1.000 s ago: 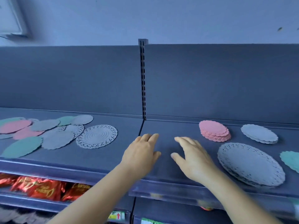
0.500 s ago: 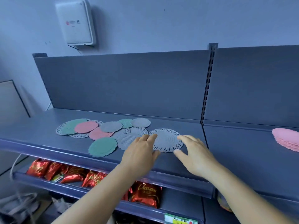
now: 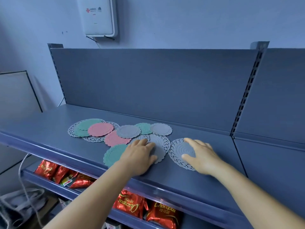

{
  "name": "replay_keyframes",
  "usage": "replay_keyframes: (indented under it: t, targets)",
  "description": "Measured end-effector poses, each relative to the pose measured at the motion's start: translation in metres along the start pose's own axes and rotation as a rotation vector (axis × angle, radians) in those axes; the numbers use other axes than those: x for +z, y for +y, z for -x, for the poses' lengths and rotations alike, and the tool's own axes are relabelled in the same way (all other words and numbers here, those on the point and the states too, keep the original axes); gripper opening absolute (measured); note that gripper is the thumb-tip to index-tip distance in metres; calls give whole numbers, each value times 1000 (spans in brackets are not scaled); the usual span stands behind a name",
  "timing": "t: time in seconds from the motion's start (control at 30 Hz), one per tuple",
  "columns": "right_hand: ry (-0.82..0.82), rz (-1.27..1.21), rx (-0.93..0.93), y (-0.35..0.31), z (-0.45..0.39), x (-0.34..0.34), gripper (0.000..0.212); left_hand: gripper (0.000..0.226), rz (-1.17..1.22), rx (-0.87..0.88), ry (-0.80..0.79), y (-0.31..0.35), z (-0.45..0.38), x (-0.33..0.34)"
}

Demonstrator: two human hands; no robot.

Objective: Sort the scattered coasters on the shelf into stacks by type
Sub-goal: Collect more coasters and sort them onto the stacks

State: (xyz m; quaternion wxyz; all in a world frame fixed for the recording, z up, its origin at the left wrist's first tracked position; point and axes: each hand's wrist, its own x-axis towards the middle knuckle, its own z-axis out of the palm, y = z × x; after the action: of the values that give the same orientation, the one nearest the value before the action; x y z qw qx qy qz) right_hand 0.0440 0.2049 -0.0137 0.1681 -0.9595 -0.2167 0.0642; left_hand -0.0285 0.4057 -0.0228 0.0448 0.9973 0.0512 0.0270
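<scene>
scattered coasters (image 3: 115, 134) overlapping in a heap on shelf (image 3: 49, 126), left of lace doily | left hand (image 3: 140, 156) flat, fingers relaxed, on grey coaster (image 3: 157, 151) at heap's right edge | lace doily (image 3: 180, 153) just right of heap | right hand (image 3: 200, 156) spread, pressing doily's right half

The shelf (image 3: 69, 129) under my hands looks like painted metal, smooth with a dull satin sheen, and its back panel (image 3: 148, 83) has the same matt grey-blue coat. The coasters (image 3: 100, 131) look matt and soft, like rubbery plastic, pressed with fine ridged rings; the grey ones (image 3: 179, 150) have lacy pierced edges. Below, the snack bags (image 3: 130, 204) are glossy red foil, crinkled and catching light. The wall box (image 3: 99, 15) is smooth white plastic.
</scene>
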Motion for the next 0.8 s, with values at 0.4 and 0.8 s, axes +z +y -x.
replay_keyframes:
  t: [0.4,0.8]
  targets:
    - [-55,-27,231,17,-28,-13,99,83,9,-51,-100,-6,-22,-10]
    - [207,-245,306,32,10,-18,23,62,288,-110,3,2,-15,-20]
